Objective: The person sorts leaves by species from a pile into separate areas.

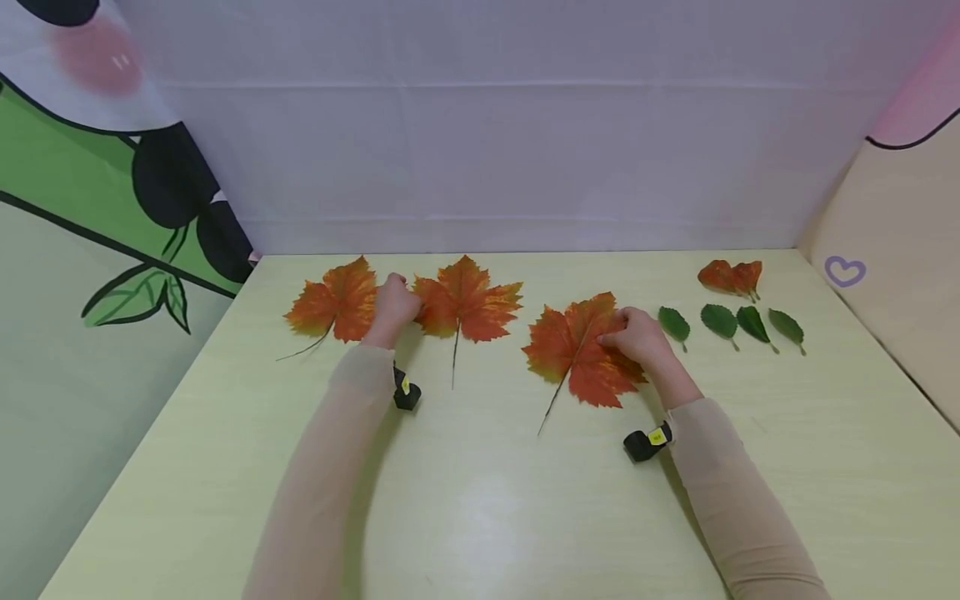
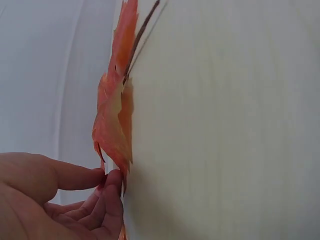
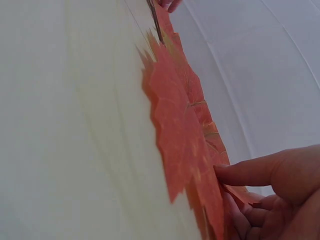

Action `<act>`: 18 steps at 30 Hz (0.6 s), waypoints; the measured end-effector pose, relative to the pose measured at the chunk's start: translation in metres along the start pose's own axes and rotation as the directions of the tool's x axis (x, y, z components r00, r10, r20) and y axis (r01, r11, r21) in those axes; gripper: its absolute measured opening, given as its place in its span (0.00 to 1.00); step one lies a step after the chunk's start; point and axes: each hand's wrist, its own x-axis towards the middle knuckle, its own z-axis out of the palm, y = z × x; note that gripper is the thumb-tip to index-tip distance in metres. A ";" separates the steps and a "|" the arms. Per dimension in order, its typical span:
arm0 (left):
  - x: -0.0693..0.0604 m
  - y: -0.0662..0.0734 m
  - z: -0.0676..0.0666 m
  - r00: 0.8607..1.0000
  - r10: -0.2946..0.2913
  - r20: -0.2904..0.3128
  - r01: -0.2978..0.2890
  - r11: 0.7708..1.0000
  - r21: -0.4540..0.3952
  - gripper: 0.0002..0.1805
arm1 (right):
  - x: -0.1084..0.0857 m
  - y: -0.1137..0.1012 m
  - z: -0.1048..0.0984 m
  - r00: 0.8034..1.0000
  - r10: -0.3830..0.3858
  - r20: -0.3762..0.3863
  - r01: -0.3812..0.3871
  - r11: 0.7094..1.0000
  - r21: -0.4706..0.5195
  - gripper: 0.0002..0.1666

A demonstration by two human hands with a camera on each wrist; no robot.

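Observation:
Three orange-red maple leaves lie along the back of the table in the head view. My left hand (image 1: 394, 310) is between the left maple leaf (image 1: 347, 298) and the middle maple leaf (image 1: 468, 300). In the left wrist view, its thumb and finger pinch the edge of a maple leaf (image 2: 111, 120). With the right hand (image 1: 639, 337) I pinch the right edge of the right maple leaf (image 1: 577, 350), its stem pointing toward the front left. In the right wrist view, the thumb lies on that leaf's face, the other fingers partly hidden behind it.
Several small green leaves (image 1: 719, 321) lie in a row at the back right, behind them small red-orange leaves (image 1: 731, 277). A pale cloth wall (image 1: 510, 167) rises at the table's back edge. Each wrist wears a small black camera (image 1: 407, 395).

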 end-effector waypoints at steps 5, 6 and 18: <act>0.001 -0.004 0.003 1.000 0.008 -0.005 -0.008 0.999 0.045 0.29 | 0.001 -0.002 -0.003 1.000 0.000 0.016 0.000 1.000 -0.014 0.35; 0.001 -0.004 0.003 1.000 0.012 -0.003 -0.012 0.998 0.057 0.28 | 0.002 -0.003 -0.004 1.000 -0.002 0.019 0.003 1.000 -0.023 0.34; -0.003 0.000 0.003 1.000 0.010 0.008 -0.011 0.992 0.127 0.22 | 0.039 -0.050 -0.036 0.996 -0.090 -0.007 0.086 0.963 -0.257 0.21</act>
